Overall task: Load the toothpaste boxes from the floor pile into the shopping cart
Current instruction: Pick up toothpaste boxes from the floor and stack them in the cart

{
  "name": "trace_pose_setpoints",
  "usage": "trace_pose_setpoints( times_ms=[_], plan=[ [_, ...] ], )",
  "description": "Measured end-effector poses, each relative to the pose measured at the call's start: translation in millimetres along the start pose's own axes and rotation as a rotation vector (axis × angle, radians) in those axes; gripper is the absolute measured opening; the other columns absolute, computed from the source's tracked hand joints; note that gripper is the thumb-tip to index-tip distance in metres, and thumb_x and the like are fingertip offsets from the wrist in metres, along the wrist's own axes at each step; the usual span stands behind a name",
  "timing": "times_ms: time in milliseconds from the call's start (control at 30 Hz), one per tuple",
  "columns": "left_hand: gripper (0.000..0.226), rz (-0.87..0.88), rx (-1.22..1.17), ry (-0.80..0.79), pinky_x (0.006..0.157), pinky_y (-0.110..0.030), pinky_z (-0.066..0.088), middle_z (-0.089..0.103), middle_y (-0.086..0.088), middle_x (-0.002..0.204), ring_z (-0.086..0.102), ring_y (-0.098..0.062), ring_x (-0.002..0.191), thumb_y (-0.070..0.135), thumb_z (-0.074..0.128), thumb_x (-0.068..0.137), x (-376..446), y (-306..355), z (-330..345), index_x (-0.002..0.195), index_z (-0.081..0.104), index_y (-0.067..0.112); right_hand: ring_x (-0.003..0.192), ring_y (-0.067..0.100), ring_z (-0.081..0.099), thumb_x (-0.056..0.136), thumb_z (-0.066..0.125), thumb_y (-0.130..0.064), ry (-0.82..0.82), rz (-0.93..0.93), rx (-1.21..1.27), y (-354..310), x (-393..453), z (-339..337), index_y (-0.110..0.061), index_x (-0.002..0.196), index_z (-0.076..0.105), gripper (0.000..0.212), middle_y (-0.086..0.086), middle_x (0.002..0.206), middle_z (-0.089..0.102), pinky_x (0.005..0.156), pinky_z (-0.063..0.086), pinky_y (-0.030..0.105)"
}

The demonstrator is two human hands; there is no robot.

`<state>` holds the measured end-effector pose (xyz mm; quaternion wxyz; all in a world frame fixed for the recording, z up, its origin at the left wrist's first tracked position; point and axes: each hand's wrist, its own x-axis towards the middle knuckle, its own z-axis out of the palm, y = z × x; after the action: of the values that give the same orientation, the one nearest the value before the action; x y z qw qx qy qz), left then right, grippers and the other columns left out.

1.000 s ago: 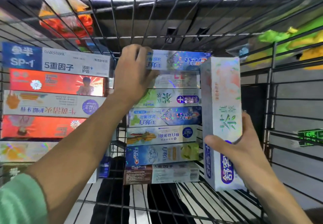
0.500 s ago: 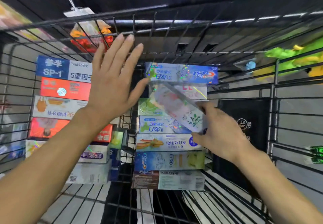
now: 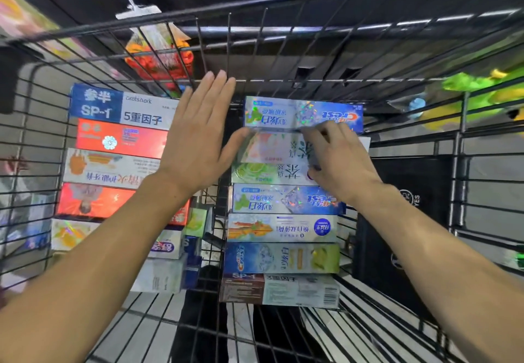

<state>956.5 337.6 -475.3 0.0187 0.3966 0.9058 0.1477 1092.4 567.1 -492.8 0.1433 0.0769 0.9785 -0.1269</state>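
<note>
The right hand (image 3: 337, 161) gripped a pale holographic toothpaste box (image 3: 272, 147), seating it in the right-hand stack inside the black wire cart (image 3: 459, 164); the left hand (image 3: 195, 138), flat and open, steadied its left end, which looked to need squaring next.

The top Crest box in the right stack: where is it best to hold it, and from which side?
Probably by its two long edges near the free left end, coming from above. The top Crest box lies flat and long; the right hand covers its lower right edge, and the cart wall stands behind.
</note>
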Motion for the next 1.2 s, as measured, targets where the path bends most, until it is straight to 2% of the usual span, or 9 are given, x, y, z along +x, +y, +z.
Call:
trace_pose_setpoints(
  times_ms=[133,233,500,633,733,867,933,1033,1200],
  plan=[
    [0.076,-0.02,0.018,-0.033,0.124,-0.052,0.016,0.029,-0.014,0.164,0.02,-0.032,0.153,0.058,0.022,0.104,-2.6,-0.4,4.7,0.157,0.029,0.004,0.114,0.035,0.048,0.077,0.079,-0.027,0.052,0.032,-0.031,3.4,-2.2,2.0,-0.015,0.142,0.052,0.071,0.011,0.126,0.054,0.098,0.039,0.046],
    [0.075,-0.017,0.037,-0.055,0.124,-0.052,0.016,0.029,-0.014,0.164,0.019,-0.031,0.154,0.057,0.025,0.104,-6.3,-0.2,6.8,0.157,0.029,0.005,0.116,0.036,0.053,0.077,0.079,-0.024,0.122,0.03,-0.011,9.3,-6.7,7.7,-0.014,0.139,0.056,0.066,0.01,0.128,0.059,0.099,0.04,0.048],
    [0.075,-0.014,0.106,-0.131,0.123,-0.054,0.02,0.031,-0.015,0.163,0.023,-0.032,0.152,0.057,0.031,0.103,-18.2,0.1,13.4,0.156,0.031,0.004,0.128,0.037,0.05,0.084,0.076,-0.03,0.083,0.07,-0.036,6.6,-9.5,8.8,-0.014,0.136,0.055,0.059,0.013,0.141,0.054,0.107,0.035,0.047],
    [0.079,0.0,0.143,-0.205,0.123,-0.055,0.019,0.029,-0.014,0.164,0.021,-0.031,0.153,0.061,0.02,0.102,-28.1,3.5,-3.5,0.157,0.029,0.005,0.13,0.038,0.049,0.082,0.075,-0.035,0.081,0.057,-0.004,-8.4,-21.4,-15.9,-0.011,0.135,0.056,0.061,0.016,0.142,0.052,0.106,0.037,0.049],
    [0.078,-0.011,0.174,-0.244,0.122,-0.055,0.021,0.031,-0.014,0.163,0.023,-0.032,0.153,0.06,0.019,0.101,-31.6,9.6,-37.5,0.156,0.032,0.006,0.132,0.038,0.047,0.085,0.07,-0.04,0.065,0.007,-0.047,-26.4,-29.8,-50.2,-0.009,0.14,0.053,0.065,0.019,0.146,0.05,0.11,0.035,0.05],
    [0.077,-0.076,0.228,-0.227,0.12,-0.056,0.026,0.039,-0.014,0.159,0.032,-0.034,0.149,0.059,0.022,0.099,-47.4,15.0,-110.0,0.151,0.042,0.007,0.146,0.032,0.031,0.096,0.052,-0.051,0.054,-0.085,-0.084,-69.6,-38.1,-113.0,-0.015,0.152,0.039,0.067,0.013,0.159,0.035,0.12,0.022,0.045],
    [0.077,-0.111,0.267,-0.22,0.12,-0.055,0.027,0.041,-0.014,0.158,0.034,-0.034,0.148,0.059,0.023,0.098,-62.5,11.3,-150.2,0.151,0.043,0.007,0.144,0.035,0.036,0.097,0.045,-0.052,0.078,-0.116,-0.087,-97.4,-45.2,-141.0,-0.011,0.149,0.044,0.066,0.015,0.156,0.04,0.117,0.028,0.047],
    [0.074,-0.197,0.31,-0.176,0.115,-0.054,0.035,0.049,-0.014,0.152,0.043,-0.036,0.142,0.057,0.029,0.098,-98.2,-6.6,-203.9,0.148,0.049,0.008,0.125,0.041,0.056,0.088,0.04,-0.054,0.078,-0.212,-0.055,-142.6,-52.2,-165.9,-0.004,0.132,0.061,0.069,0.023,0.137,0.058,0.103,0.047,0.052],
    [0.077,-0.45,0.305,-0.104,0.117,-0.053,0.03,0.044,-0.011,0.157,0.038,-0.031,0.146,0.061,0.022,0.096,-184.7,-43.8,-285.5,0.151,0.045,0.013,0.117,0.04,0.059,0.088,0.051,-0.053,0.107,-0.339,-0.106,-230.7,-58.6,-196.5,-0.007,0.129,0.062,0.062,0.02,0.129,0.062,0.097,0.05,0.05]
  ],
)
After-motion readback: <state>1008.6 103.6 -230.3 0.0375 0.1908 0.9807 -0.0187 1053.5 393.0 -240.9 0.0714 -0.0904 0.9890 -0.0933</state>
